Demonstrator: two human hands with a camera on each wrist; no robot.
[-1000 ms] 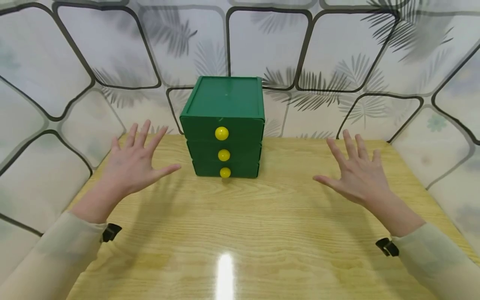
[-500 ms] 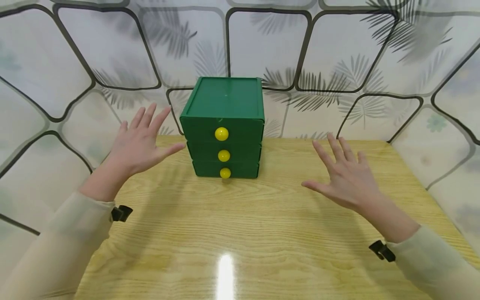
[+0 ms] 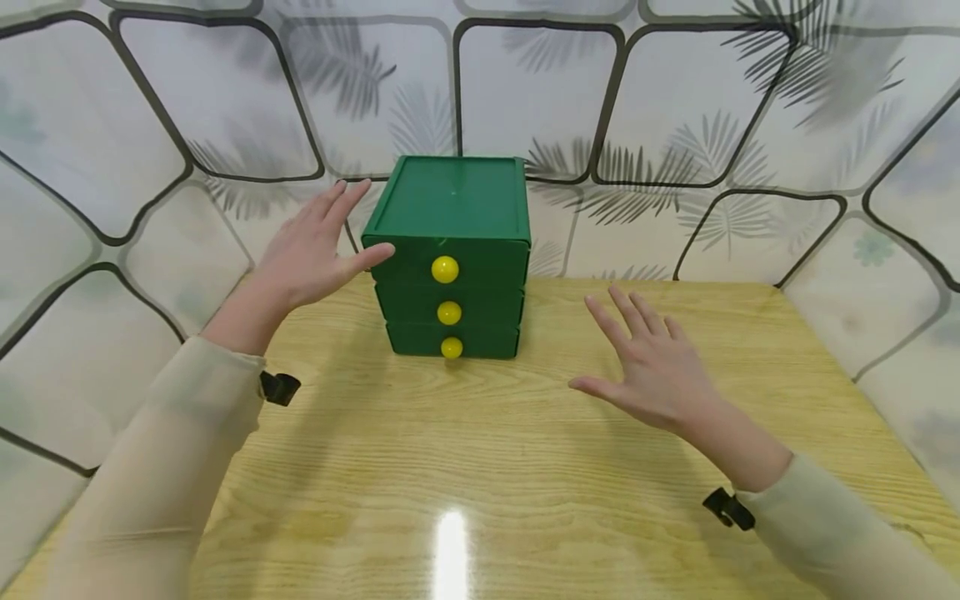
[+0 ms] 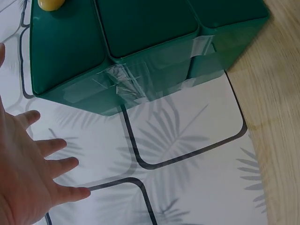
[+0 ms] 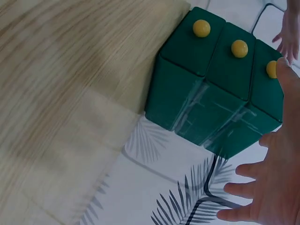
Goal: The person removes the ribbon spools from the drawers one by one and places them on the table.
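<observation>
A green drawer cabinet (image 3: 457, 200) with three stacked drawers stands at the back of the table, its drawers closed. Each drawer front carries a round yellow knob (image 3: 445, 269). To the cabinet's left, my left hand (image 3: 307, 250) is raised with its fingers spread, and the thumb overlaps the top drawer's front edge in the head view. My right hand (image 3: 648, 362) hovers over the table to the right, fingers straight and apart, some way from the cabinet. Neither hand holds anything. In the left wrist view, clear tape (image 4: 126, 82) spans the seams on the cabinet's side.
The wooden table (image 3: 525, 467) reaches back to a patterned wall covering (image 3: 532, 92) printed with dark outlines and leaves, which also closes in both sides. Black wrist mounts (image 3: 279, 388) sit at both cuffs. A bright light reflection lies on the table's front middle.
My left hand has risen and moved right toward the cabinet's upper left edge. My right hand has moved left and slightly down. The cabinet stays in place.
</observation>
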